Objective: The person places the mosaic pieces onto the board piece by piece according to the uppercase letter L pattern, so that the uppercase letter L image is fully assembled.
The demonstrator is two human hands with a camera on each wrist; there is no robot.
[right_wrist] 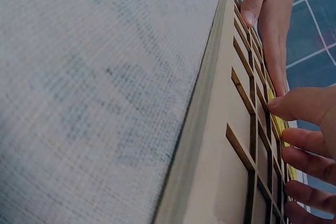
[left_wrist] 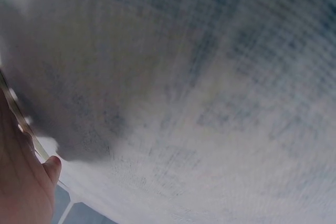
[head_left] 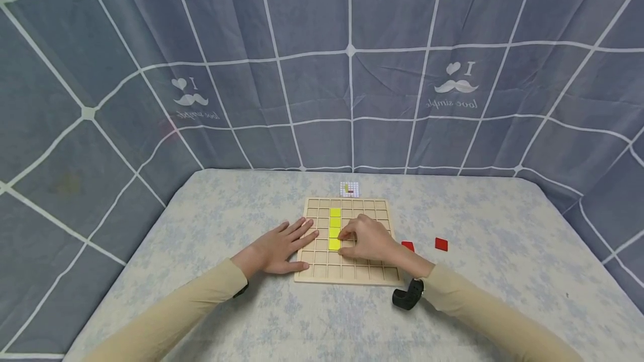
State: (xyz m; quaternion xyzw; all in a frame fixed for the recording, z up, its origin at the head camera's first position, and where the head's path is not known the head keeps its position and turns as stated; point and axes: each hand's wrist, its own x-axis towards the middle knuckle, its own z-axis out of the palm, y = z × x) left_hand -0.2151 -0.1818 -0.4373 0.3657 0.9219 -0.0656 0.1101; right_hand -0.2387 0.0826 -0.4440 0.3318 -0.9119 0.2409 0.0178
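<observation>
A wooden grid board [head_left: 347,280] lies on the table with several square yellow tiles [head_left: 335,222] in one column of its cells. My right hand [head_left: 369,239] is over the board, thumb and index finger curled at the right side of the lowest yellow tile [head_left: 334,244], pinching it. In the right wrist view the thumb [right_wrist: 286,106] and index fingertip meet the yellow edge, while the other fingers are bent behind. My left hand [head_left: 282,247] rests flat, fingers spread, across the board's left edge. The left wrist view shows only part of that hand [left_wrist: 26,182].
Right of the board lie two red tiles, one [head_left: 441,244] apart and one [head_left: 408,246] partly behind my right forearm. A small printed pattern card [head_left: 349,189] sits beyond the board's far edge. A grey-blue curtain [head_left: 322,88] with white lines hangs behind the patterned tablecloth [head_left: 241,200].
</observation>
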